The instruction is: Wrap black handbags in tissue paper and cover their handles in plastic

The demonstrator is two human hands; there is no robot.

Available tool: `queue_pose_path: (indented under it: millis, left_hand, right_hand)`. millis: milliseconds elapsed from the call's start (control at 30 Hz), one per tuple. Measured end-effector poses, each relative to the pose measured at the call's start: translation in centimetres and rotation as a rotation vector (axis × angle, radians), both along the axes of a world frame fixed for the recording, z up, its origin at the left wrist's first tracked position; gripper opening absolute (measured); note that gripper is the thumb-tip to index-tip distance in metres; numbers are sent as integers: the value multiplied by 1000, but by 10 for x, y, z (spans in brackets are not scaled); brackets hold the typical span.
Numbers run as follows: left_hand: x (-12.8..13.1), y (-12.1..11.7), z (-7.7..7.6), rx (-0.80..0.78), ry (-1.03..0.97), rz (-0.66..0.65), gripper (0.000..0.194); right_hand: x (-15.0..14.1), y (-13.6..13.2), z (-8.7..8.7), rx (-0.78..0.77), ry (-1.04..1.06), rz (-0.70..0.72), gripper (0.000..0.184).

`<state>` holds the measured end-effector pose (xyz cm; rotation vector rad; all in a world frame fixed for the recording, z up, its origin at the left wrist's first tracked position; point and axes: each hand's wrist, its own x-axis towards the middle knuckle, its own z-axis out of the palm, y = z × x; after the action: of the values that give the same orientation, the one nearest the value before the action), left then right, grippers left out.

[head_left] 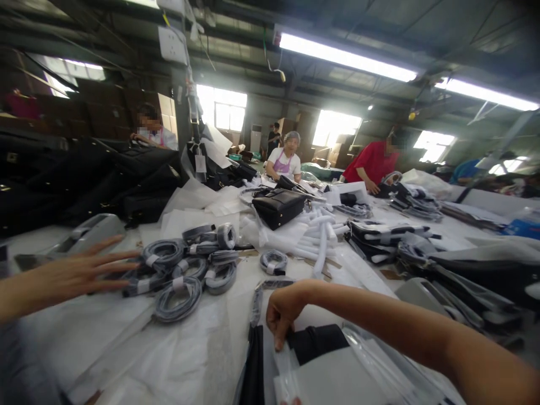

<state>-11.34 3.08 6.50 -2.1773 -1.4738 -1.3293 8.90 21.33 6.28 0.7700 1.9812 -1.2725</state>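
My left hand (86, 269) reaches in from the left with its fingers spread, holding nothing. Just past its fingertips lie several coiled grey straps (179, 299), each bound with a white band. My right hand (283, 315) bends down in front of me, its fingers closed on a clear plastic wrap (287, 365). Under and beside that hand is a partly wrapped black bag (318, 342) with a pale grey panel (337, 377) on it. A strap handle in plastic (256, 301) loops behind the hand. At the bottom edge a fingertip shows; whose it is I cannot tell.
A black handbag (278, 207) sits mid-table beside white foam tubes (323, 236). One coiled strap (273, 262) lies alone. Black bags (139, 169) are piled at left, more wrapped bags (472, 270) at right. Across the table are co-workers, one in a red shirt (371, 160).
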Motion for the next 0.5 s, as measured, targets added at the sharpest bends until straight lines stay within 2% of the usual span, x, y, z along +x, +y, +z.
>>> queue_pose_path:
  millis: [33,100,167,200,267,367,433,500]
  left_hand:
    - [-27,21,8,20,-5,18,35]
    - [-79,62,22,45,-13,53,31]
    - [-126,93,33,39,12,48,67]
    - [-146,103,38,31,29,37,72]
    - [-180,108,44,39,53,20,69]
    - [-213,93,51,107,44,43,60]
    - [-221,86,55,163,23,92,43]
    - [-219,94,63,203,17,137,37]
  right_hand:
    - [3,0,2,4,13,-26,47]
    - [9,-5,6,49,53,-94,44]
    - [17,-15,10,127,103,-150,43]
    - [21,-22,11,174,125,-169,42]
    - [27,-35,9,265,148,-197,45]
    - [29,-42,1,330,121,-233,39]
    - [27,-32,-2,354,96,-251,25]
    - [25,-13,1,464,99,-293,21]
